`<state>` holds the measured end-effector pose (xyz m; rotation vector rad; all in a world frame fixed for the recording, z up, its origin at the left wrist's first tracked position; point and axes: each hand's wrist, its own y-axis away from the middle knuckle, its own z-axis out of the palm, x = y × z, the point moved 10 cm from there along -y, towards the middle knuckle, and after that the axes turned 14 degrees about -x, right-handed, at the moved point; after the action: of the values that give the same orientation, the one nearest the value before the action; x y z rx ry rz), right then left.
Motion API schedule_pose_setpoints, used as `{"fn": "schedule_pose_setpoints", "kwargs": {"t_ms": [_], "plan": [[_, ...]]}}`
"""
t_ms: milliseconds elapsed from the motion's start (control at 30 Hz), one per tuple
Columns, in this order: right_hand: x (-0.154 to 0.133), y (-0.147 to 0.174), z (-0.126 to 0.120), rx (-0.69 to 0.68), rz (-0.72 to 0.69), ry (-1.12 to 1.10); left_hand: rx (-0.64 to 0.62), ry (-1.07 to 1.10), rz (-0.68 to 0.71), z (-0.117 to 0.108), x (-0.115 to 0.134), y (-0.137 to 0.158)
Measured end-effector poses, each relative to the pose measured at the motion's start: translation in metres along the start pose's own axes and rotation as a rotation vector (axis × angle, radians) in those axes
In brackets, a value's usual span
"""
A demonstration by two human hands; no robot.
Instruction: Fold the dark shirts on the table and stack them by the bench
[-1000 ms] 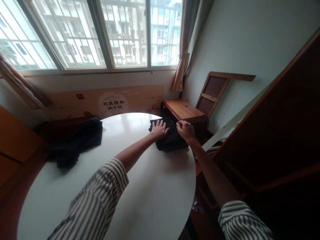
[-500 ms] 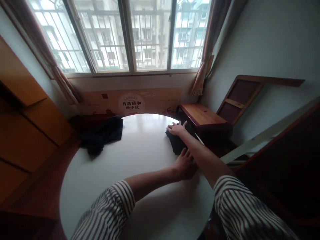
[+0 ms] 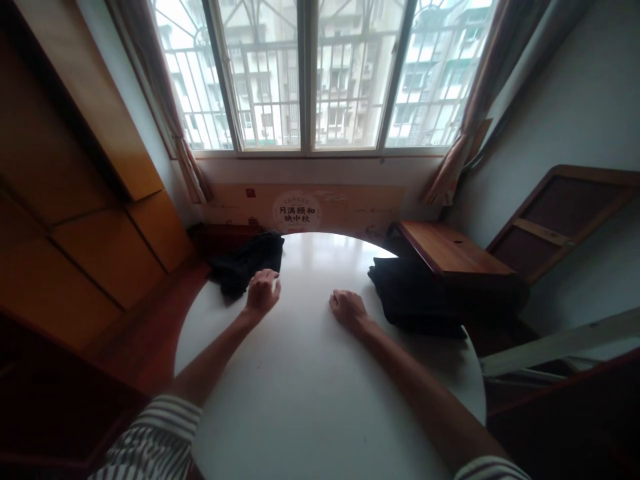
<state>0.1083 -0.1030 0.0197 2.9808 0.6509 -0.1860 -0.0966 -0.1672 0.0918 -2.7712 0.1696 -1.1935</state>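
A crumpled dark garment lies at the far left of the round white table, partly hanging over its edge. Just in front of it is my left hand, fingers bent and thumb held apart, with nothing visible in it; whether it touches the cloth I cannot tell. My right hand is over the middle of the table, its fingers curled in and no cloth in them. To its right a folded dark garment lies flat near the table's right edge.
A wooden bench or low stool stands beyond the table's right side, with a wooden panel leaning behind it. Orange cabinets line the left wall. A printed banner runs below the barred window.
Both hands have left the folded garment on the right and moved leftward, my left hand as far as the crumpled garment. The head view has turned left.
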Motion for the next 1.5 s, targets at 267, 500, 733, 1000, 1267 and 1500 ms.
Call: {"fn": "schedule_pose_setpoints", "kwargs": {"t_ms": [267,500,733,1000,1267,1500], "plan": [[0.006,-0.003,0.009,0.012,-0.020,-0.032,0.083,0.102,-0.106,-0.044,-0.041,-0.001],[-0.006,0.005,-0.001,0.145,-0.247,-0.170,0.017,0.183,-0.057,-0.010,-0.048,-0.009],[-0.003,0.005,-0.005,0.154,-0.489,-0.486,-0.487,0.485,0.167,0.052,-0.026,0.001],[0.020,0.015,-0.025,0.153,-0.345,-1.198,-0.028,1.112,0.046,-0.006,-0.079,-0.020],[0.038,0.015,-0.010,0.153,-0.079,-1.692,-0.073,0.432,0.100,0.014,-0.086,-0.025],[0.058,0.013,0.022,0.138,0.176,-1.705,-0.007,-0.130,0.159,0.010,-0.078,-0.026]]}}
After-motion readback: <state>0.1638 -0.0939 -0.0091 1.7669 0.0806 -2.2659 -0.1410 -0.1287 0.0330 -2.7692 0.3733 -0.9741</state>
